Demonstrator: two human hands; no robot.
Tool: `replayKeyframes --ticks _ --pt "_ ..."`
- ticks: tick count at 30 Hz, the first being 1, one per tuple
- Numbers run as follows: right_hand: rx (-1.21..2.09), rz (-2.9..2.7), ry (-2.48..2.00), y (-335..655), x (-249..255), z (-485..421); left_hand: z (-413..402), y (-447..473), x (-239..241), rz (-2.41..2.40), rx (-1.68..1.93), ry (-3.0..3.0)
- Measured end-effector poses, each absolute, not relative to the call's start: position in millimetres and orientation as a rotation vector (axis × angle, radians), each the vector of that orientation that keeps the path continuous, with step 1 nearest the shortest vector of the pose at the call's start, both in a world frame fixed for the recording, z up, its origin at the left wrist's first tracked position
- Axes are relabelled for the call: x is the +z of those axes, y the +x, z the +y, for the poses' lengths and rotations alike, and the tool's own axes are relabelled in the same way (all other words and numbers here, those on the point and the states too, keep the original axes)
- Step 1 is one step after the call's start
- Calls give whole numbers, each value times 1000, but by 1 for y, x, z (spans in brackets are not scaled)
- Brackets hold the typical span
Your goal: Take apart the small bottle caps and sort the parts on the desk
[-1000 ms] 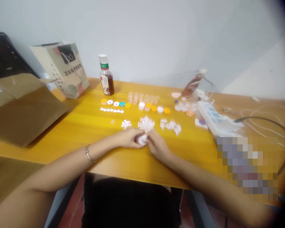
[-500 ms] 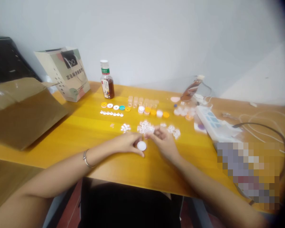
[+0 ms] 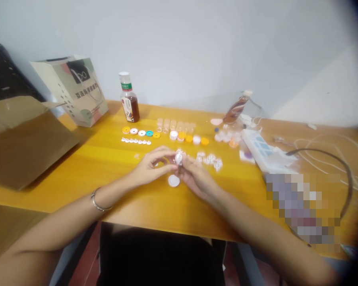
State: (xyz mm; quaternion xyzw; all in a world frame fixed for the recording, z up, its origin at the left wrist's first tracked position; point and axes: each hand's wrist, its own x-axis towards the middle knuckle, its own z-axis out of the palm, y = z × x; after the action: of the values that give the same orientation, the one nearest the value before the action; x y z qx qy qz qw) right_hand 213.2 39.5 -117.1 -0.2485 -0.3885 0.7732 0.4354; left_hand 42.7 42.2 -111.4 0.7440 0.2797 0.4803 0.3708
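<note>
The left hand (image 3: 150, 167) and right hand (image 3: 195, 176) pinched one white plastic piece (image 3: 178, 158).
A flat round cap (image 3: 173, 181) lay at its 6 o'clock.

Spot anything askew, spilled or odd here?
A leaning bottle at the back right looks askew, unlike the upright bottle further left. No spill shows. Left hand and right hand pinch a white piece.

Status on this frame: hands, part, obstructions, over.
Left hand and right hand both pinching small white piece. White cap flat on table just beneath. Nothing blocking.
</note>
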Motion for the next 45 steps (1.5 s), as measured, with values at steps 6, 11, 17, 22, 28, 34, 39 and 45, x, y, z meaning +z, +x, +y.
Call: replayKeyframes --ticks 6,11,17,22,28,34,39,45 --pt "1897 -1003 -658 209 -115 40 47 49 -119 666 1348 1792" --pt "1680 -1141 -732 212 -116 40 48 50 -120 756 1419 1927" --pt "1501 -1264 -823 215 -119 40 43 44 -118 795 1418 2282" --pt "1419 -1324 -876 216 -121 40 43 42 -125 756 1432 2383" --pt "1362 -1355 -936 216 -120 40 45 41 -131 783 1428 2462" --pt "1266 -1425 -1008 216 -117 40 45 41 -133 871 1390 2662" --pt "1119 -1591 -1018 215 -113 39 43 43 -131 874 1347 2732" --pt "977 -1726 -1076 217 -113 37 42 44 -134 912 1318 2798"
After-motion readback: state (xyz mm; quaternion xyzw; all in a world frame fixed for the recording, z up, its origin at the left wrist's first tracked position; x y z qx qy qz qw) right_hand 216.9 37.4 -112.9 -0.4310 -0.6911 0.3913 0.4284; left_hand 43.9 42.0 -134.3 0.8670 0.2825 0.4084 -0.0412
